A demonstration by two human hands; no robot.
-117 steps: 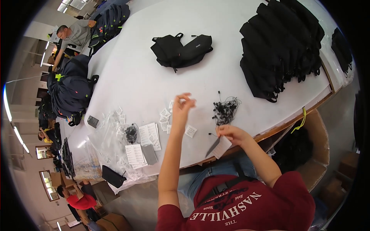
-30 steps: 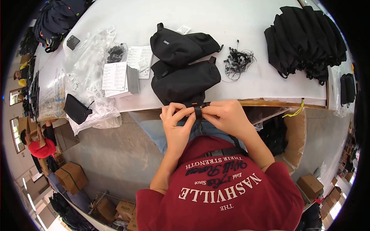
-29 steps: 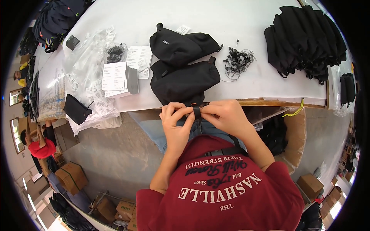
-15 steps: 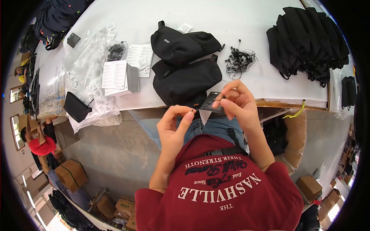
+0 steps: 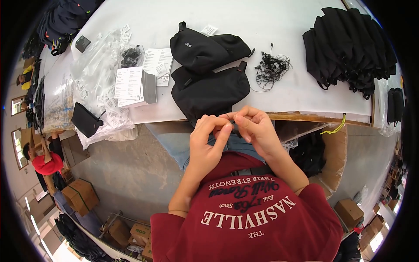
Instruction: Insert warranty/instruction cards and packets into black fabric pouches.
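Black pouch at table edge, left hand and right hand both pinching its small dark strap.

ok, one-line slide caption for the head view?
Both hands, left hand and right hand, pinch a small dark piece below two black bags at the table edge.

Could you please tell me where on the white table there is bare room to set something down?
The widest bare patch of the table lies along the far side, between the two black bags and the stack of black bags on the right. A smaller strip runs below the bundle of black cords. The left end is crowded with leaflets and plastic sleeves.
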